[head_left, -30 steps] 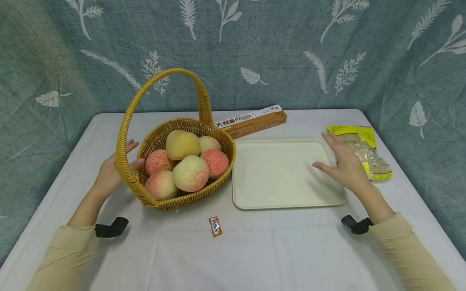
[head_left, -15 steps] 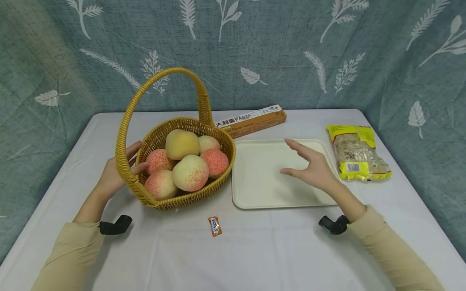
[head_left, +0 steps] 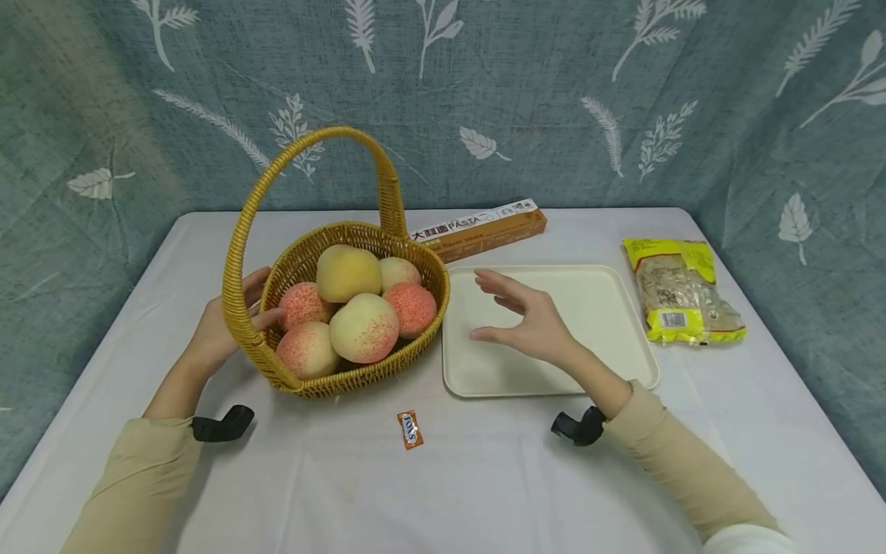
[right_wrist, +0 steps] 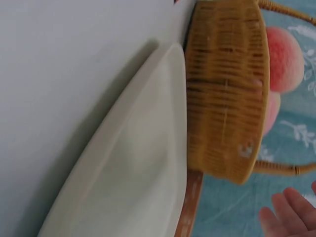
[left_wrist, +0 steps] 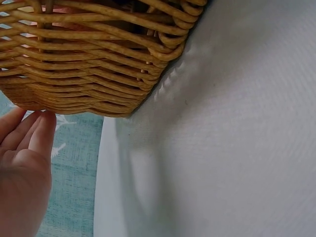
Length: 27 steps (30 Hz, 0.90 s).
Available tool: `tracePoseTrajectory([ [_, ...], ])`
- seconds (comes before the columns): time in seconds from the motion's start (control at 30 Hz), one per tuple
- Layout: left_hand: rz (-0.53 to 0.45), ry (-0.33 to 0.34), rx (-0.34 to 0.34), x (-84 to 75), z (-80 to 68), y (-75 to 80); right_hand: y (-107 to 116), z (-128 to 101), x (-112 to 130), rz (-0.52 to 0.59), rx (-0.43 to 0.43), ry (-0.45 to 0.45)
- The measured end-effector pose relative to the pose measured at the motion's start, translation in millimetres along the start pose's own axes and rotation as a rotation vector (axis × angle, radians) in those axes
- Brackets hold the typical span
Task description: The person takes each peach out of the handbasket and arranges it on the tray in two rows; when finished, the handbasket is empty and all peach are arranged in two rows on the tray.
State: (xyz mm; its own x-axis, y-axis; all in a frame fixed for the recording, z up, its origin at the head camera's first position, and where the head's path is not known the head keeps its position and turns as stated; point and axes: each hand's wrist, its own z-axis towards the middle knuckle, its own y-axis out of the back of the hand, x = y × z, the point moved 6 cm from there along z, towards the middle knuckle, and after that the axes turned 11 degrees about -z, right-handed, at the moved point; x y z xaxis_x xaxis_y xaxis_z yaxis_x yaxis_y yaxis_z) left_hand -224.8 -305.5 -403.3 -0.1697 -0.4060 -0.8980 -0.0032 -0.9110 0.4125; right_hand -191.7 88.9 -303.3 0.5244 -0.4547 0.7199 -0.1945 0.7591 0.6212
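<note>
A wicker basket (head_left: 346,246) with a tall handle (head_left: 304,150) holds several peaches (head_left: 364,327) at the table's left. My left hand (head_left: 231,319) rests against the basket's left side by the handle, fingers straight. In the left wrist view the left hand's fingers (left_wrist: 34,133) touch the basket wall (left_wrist: 89,59). My right hand (head_left: 522,323) hovers open over the left part of a cream tray (head_left: 602,308), fingers spread toward the basket. The right wrist view shows the tray (right_wrist: 138,163), the basket (right_wrist: 227,94) and the right hand's fingertips (right_wrist: 291,217).
An orange pasta box (head_left: 477,229) lies behind the tray. A yellow snack bag (head_left: 681,288) sits at the right. A small wrapped candy (head_left: 410,429) lies on the white tablecloth (head_left: 484,477) near the front. A leaf-patterned cloth (head_left: 526,92) hangs behind.
My right hand has travelled left from the tray's right edge by the snack bag to above the tray's left part. The left hand has shifted slightly against the basket.
</note>
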Motion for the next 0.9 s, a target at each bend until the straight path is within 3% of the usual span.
tracePoseTrajectory([
  [0.53, -0.053, 0.032, 0.001, -12.6, -3.7, -3.0, -62.0, 25.7, 9.0, 0.108, 0.071, 0.127],
  [0.77, -0.152, 0.067, 0.018, -35.6, -9.2, -7.7, -70.0, 34.3, 22.5, -0.002, 0.018, 0.159],
  [0.9, -0.14, 0.093, 0.031, -42.9, -10.6, -8.9, -73.6, 38.5, 28.3, -0.022, -0.01, 0.171],
])
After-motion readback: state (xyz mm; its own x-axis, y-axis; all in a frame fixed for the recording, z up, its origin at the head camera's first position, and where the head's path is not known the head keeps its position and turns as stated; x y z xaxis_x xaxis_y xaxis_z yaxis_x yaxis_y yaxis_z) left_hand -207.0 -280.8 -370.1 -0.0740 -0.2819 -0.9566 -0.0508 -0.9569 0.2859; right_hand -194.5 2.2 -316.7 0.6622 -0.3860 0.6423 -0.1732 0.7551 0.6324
